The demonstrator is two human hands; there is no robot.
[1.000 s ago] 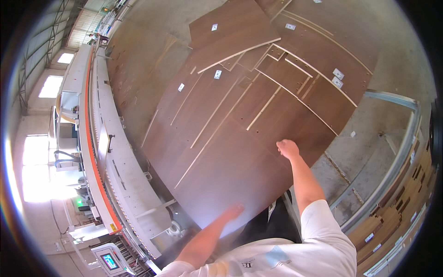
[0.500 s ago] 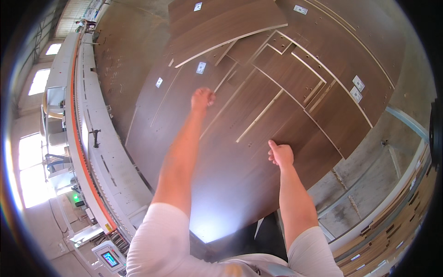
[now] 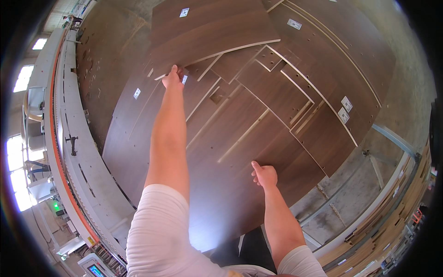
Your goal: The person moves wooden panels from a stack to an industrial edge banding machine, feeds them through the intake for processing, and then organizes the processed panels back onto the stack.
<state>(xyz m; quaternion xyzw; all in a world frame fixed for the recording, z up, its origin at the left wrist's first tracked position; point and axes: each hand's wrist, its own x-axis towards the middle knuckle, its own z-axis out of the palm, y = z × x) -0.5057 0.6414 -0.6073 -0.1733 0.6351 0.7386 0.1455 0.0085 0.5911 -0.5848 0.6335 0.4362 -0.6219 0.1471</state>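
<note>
A large dark-brown wood-grain panel (image 3: 217,30) with a pale front edge lies askew on top of other panels at the far side. My left hand (image 3: 173,77), arm stretched out, is at the near-left end of that edge; its thumb lies over the panel and its fingers are curled, partly hidden. A white label (image 3: 185,79) shows just beside it. Over the wide brown panel surface (image 3: 221,194) nearer to me, my right hand (image 3: 265,175) is loosely closed, thumb sticking out, with nothing visible in it. Whether it touches the surface I cannot tell.
Several brown pieces of different sizes, including a small drilled piece (image 3: 268,59), lie around the middle. On the left runs a long grey machine (image 3: 87,161) with an orange strip and a small screen (image 3: 96,271). Stacked boards (image 3: 374,235) and a metal frame (image 3: 394,138) stand right.
My left hand has reached forward and left to the far panel's pale edge. The right hand stays loosely closed over the near surface. The whole view has shifted slightly.
</note>
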